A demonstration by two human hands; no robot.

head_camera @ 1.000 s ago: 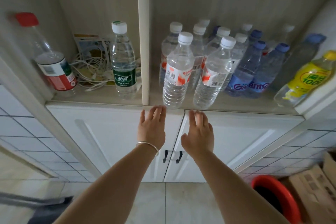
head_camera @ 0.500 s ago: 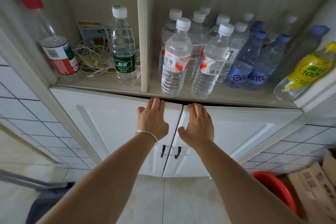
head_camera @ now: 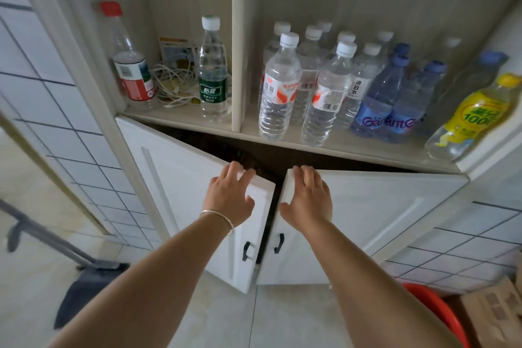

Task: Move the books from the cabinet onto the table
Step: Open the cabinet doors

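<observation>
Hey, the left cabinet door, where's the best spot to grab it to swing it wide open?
Probably the left door is best held at its top free corner, from above, where the left hand already curls its fingers over the edge. That corner stands clear of the frame, farthest from the hinge side. The black handle lower down, taken from the front, would also serve.

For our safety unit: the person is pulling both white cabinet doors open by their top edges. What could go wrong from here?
1. The left hand and right hand hook over the top edges of the white left door and white right door, not the black handles; the grip may slip.
2. The clear water bottles stand at the shelf's front edge, just above; a jolt might topple them.
3. The dark interior shows no books yet.
</observation>
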